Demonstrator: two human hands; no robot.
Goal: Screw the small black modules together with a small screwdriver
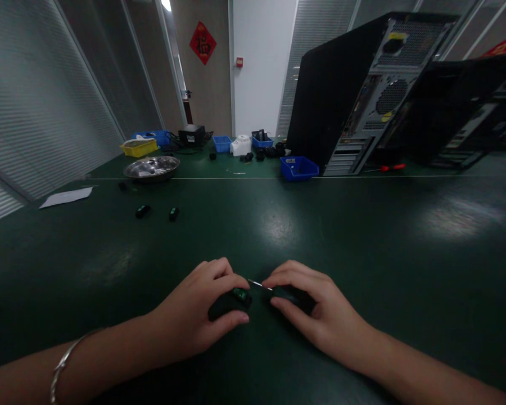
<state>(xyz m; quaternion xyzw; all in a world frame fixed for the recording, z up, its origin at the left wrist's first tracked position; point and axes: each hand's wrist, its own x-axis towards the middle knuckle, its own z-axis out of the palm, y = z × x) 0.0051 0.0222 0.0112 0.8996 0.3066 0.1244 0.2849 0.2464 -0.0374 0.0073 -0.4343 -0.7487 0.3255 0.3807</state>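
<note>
Low over the green table, my left hand [213, 304] curves around a small black part with a green circuit board [241, 295], its thumb and fingers on either side. My right hand [316, 304] grips a screwdriver, whose thin metal shaft [260, 285] points left toward the small part. The handle is dark and mostly hidden under my right palm. Two similar small black parts, one [142, 211] at the left and another [174, 214] beside it, lie farther back on the table.
Behind are a metal dish [152, 167], a yellow tray [139, 148], a blue bin [299, 169] and a white object [240, 145]. A tall black computer case [333, 90] stands back right, near a red-handled tool [392, 167]. White paper [66, 197] lies at the left.
</note>
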